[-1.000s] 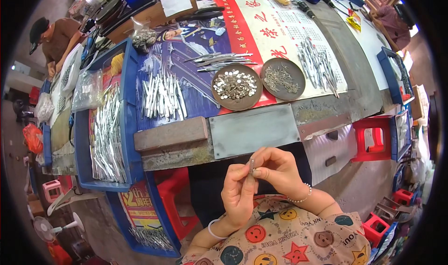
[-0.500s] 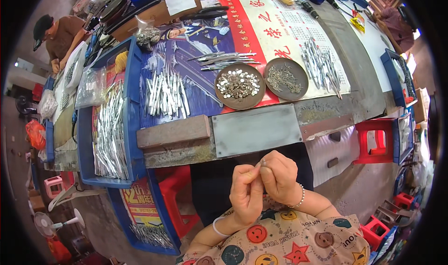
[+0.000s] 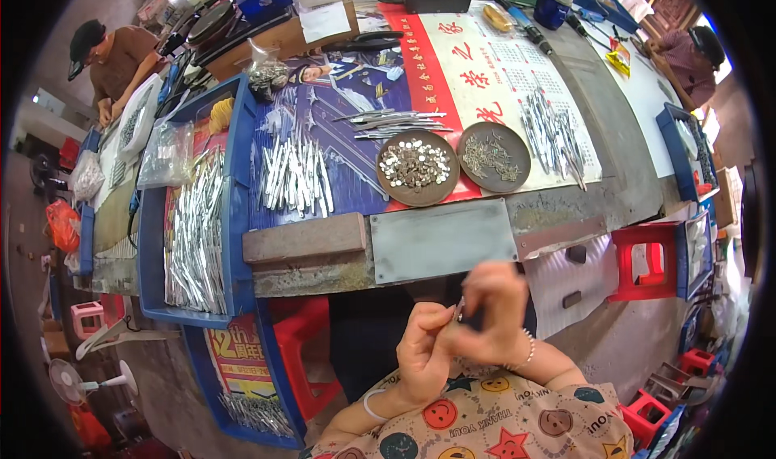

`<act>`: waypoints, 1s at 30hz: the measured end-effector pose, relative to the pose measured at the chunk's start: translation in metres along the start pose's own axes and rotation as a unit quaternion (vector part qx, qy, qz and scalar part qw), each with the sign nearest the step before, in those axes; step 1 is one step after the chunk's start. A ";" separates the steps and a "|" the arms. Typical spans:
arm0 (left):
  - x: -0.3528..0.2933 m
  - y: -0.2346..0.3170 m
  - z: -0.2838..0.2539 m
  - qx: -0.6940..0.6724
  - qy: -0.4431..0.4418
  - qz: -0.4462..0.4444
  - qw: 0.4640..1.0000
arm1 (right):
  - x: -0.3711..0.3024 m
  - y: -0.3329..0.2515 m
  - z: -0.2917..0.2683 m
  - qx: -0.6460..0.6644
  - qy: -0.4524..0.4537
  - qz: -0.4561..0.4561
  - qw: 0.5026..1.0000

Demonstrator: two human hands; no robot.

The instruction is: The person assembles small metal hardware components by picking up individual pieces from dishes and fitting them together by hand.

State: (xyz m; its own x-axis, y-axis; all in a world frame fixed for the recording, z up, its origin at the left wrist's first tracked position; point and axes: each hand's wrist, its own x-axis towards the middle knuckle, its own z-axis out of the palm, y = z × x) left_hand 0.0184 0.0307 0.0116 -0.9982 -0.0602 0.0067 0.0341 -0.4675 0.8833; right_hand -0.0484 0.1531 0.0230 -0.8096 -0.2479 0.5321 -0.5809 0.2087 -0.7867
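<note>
A seated worker's left hand (image 3: 424,350) and right hand (image 3: 495,309) met just below the front edge of the work surface (image 3: 566,208), fingers of both pinched narrow around one small metal piece (image 3: 461,312), held close over the lap, apparently so it could be worked by fingertip; its exact shape was too small to tell. Within reach on the surface sat two shallow round dishes, one of pale discs (image 3: 416,166) and, just beside it, one of darker small parts (image 3: 493,157), seemingly set there as ready stock. Loose metal strips (image 3: 295,176) lay left of the dishes, another batch (image 3: 554,136) to their right, and a blue tray (image 3: 234,216) at the left end held many more. Two flat blocks, brown (image 3: 305,237) and grey (image 3: 443,239), lined the near edge. Another person (image 3: 113,63) worked at the far left.
</note>
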 end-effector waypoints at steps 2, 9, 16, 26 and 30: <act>0.000 0.004 -0.001 -0.012 0.007 -0.002 1.000 | 0.002 0.002 0.011 0.099 0.064 0.124 0.985; -0.009 0.010 -0.011 -0.034 0.030 0.016 0.999 | 0.006 -0.004 0.022 0.130 0.100 0.185 0.969; -0.002 0.011 -0.013 0.051 0.033 0.071 0.996 | -0.001 0.002 0.024 0.092 -0.056 0.035 0.994; -0.007 0.015 -0.020 0.073 0.024 0.080 0.994 | 0.020 0.005 0.022 0.170 0.029 0.193 0.966; -0.009 0.019 -0.018 0.073 0.008 0.104 0.992 | 0.003 -0.005 0.031 0.156 0.052 0.036 0.986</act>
State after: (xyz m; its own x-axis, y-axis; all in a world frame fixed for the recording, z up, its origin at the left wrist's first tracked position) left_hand 0.0285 0.0068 0.0200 -0.9692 -0.1573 0.1893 0.2306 -0.3117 0.9218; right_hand -0.0451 0.1217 0.0191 -0.8609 -0.1417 0.4886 -0.4815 -0.0827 -0.8725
